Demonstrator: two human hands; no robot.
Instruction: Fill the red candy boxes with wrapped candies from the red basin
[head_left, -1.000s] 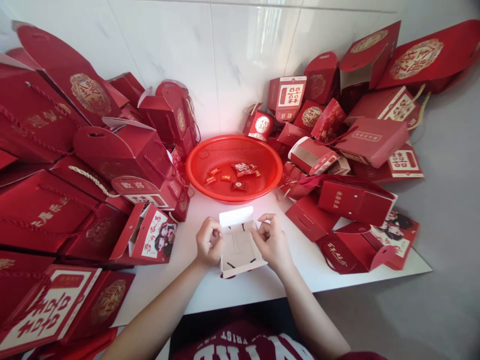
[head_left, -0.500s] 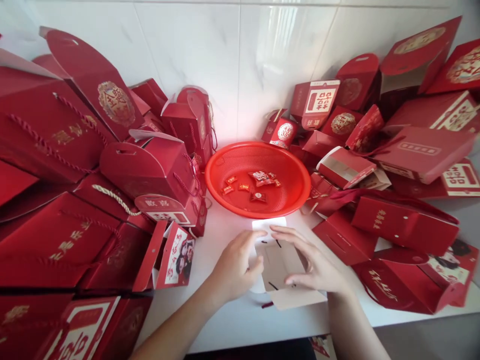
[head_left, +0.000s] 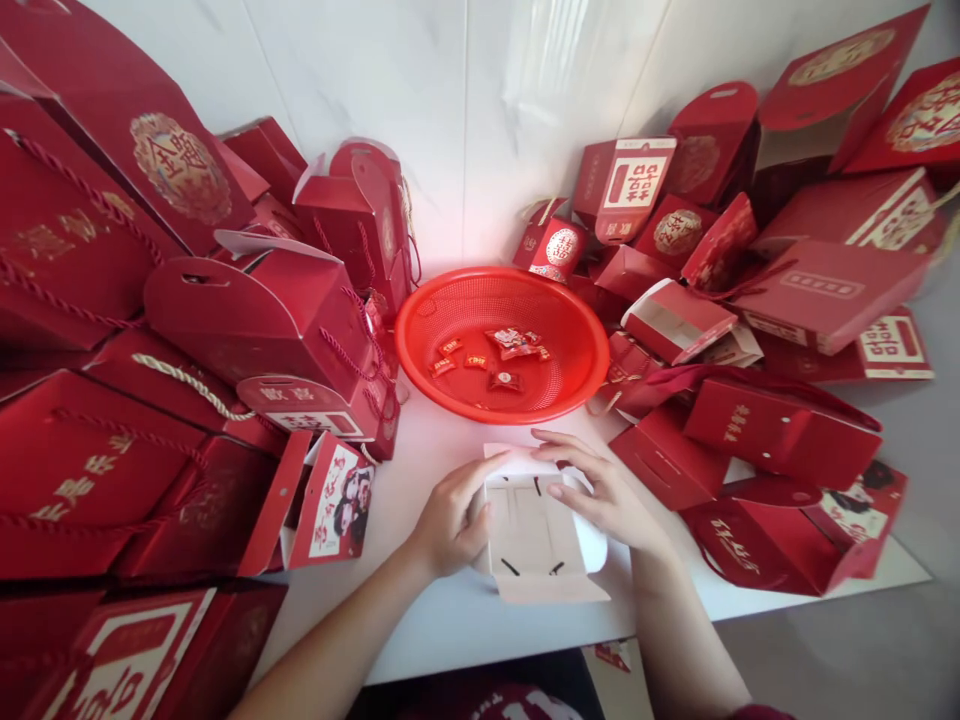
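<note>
A small paper box, white inside and unfolded open, lies on the white table in front of me. My left hand grips its left wall, thumb inside and fingers along the outside. My right hand rests on its right side with fingers stretched flat over the top edge. Behind the box stands a red plastic basket holding several wrapped red candies.
Heaps of red gift boxes and bags crowd both sides: a large pile on the left and another on the right. A white tiled wall rises behind. The table's front edge runs just below the box.
My hands went from pinching the box's flaps up to pressing it flat, then shifted to its sides. The view swung slightly.
</note>
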